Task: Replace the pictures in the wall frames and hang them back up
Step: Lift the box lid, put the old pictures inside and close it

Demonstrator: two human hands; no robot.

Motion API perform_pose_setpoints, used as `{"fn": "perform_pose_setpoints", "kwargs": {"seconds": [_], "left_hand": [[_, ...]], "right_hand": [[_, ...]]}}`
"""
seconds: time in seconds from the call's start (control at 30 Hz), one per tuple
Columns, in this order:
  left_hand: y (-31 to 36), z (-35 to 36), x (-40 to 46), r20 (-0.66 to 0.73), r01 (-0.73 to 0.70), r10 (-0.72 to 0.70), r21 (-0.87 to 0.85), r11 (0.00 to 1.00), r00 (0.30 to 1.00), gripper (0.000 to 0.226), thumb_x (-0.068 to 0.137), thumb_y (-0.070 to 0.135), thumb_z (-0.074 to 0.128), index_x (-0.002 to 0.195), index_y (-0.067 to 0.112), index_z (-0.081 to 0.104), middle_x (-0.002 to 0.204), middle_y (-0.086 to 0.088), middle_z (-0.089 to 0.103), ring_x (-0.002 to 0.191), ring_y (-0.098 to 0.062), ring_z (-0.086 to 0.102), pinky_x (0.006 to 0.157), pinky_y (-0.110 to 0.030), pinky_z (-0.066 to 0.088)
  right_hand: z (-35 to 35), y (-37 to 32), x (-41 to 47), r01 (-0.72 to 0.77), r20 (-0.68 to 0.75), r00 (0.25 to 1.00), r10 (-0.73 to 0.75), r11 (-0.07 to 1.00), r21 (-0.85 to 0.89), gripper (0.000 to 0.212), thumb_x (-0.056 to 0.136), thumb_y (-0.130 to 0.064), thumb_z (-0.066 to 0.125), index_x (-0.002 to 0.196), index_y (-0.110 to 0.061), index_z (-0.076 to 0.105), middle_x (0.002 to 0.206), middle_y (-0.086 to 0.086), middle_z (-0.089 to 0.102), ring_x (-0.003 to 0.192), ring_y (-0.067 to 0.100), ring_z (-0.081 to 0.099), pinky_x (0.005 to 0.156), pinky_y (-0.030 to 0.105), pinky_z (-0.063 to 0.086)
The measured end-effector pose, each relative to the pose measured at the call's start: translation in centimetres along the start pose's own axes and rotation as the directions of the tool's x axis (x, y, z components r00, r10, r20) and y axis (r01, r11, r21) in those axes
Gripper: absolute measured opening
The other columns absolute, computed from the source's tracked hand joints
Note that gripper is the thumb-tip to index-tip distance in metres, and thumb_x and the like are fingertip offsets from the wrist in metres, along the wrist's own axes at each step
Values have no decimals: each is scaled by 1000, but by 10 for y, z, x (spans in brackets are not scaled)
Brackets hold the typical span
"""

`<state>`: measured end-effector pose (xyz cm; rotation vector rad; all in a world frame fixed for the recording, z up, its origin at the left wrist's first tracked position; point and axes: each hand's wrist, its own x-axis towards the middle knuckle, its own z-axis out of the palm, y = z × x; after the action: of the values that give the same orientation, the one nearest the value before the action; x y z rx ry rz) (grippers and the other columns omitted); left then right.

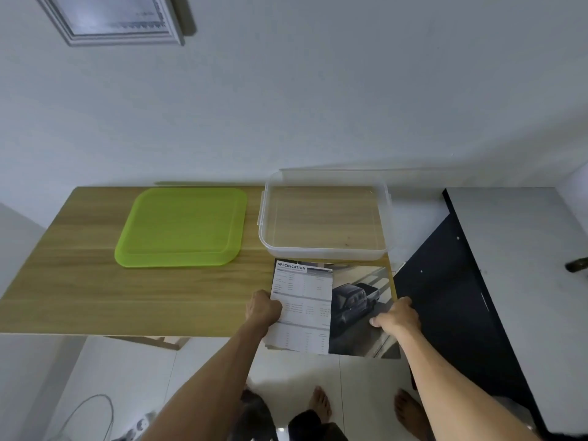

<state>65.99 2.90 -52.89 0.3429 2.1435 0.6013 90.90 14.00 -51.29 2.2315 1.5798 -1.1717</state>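
Note:
At the wooden table's (95, 291) near right corner I hold printed pictures. My left hand (262, 308) grips the left edge of a white specification sheet (302, 300). My right hand (397, 316) pinches the right edge of a dark car picture (353, 313) that lies under the sheet. Both papers overhang the table's front edge. A silver-grey picture frame (111, 20) hangs on the white wall at the upper left, far above both hands.
A green plastic lid (181, 227) lies on the table's middle. An empty clear plastic box (324, 218) stands at the back right, just beyond the papers. A dark cabinet (451, 297) stands to the right of the table. A cable (95, 415) lies on the tiled floor.

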Motion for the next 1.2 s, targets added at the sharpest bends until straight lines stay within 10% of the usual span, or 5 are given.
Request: {"fn": "perform_pose_setpoints", "kwargs": {"seconds": [0.37, 0.9, 1.2], "left_hand": [[-32, -48, -19, 177, 45, 6, -284, 958, 984, 24, 81, -13, 58, 84, 11, 61, 90, -12, 70, 76, -23, 64, 64, -29, 52], [55, -113, -39, 184, -132, 233, -440, 888, 955, 24, 82, -12, 65, 96, 7, 63, 101, -14, 70, 91, -29, 66, 87, -43, 56], [160, -108, 5, 35, -266, 301, -383, 885, 953, 23, 83, -14, 57, 88, 9, 59, 74, -5, 60, 57, -15, 50, 36, -14, 38]], "right_hand": [[3, 22, -18, 104, 74, 988, -136, 939, 328, 42, 88, -6, 69, 128, -10, 56, 110, 5, 65, 100, 27, 65, 85, 41, 57], [-67, -27, -59, 350, -179, 936, -302, 753, 557, 44, 83, 0, 73, 121, -18, 59, 102, 10, 69, 90, 26, 69, 78, 37, 57], [-110, -110, 6, 459, -310, 884, -349, 773, 438, 48, 82, -8, 76, 125, -17, 57, 86, -3, 69, 88, 21, 68, 90, 40, 53]]}}
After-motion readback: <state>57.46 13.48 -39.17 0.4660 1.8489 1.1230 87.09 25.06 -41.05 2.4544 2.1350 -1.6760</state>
